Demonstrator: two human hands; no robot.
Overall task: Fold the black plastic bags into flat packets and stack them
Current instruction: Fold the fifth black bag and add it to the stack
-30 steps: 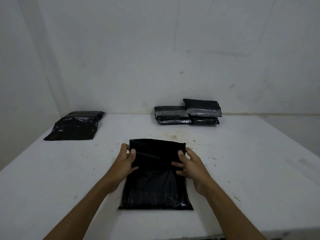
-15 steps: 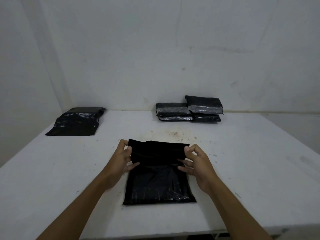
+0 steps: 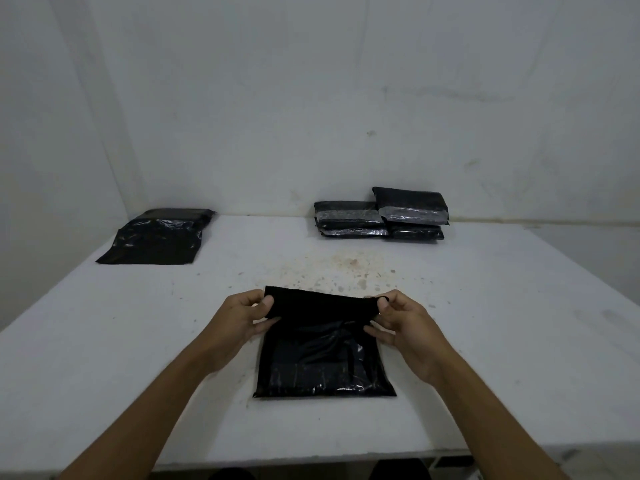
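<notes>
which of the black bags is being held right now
The black bag at the table's near centre: the left hand and right hand pinch its far edge. The flat bag far left and folded packets lie untouched.

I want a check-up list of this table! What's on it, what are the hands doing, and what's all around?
Surface: white table, stained and speckled near the middle.
Job's things: black bag being folded, far edge lifted; finished packets in two stacks at the back; unfolded bags back left.
Clutter: nothing seen.
Hands: left hand and right hand each pinch a far corner of the bag.
Cables: nothing seen.
Surroundings: bare white walls.
</notes>
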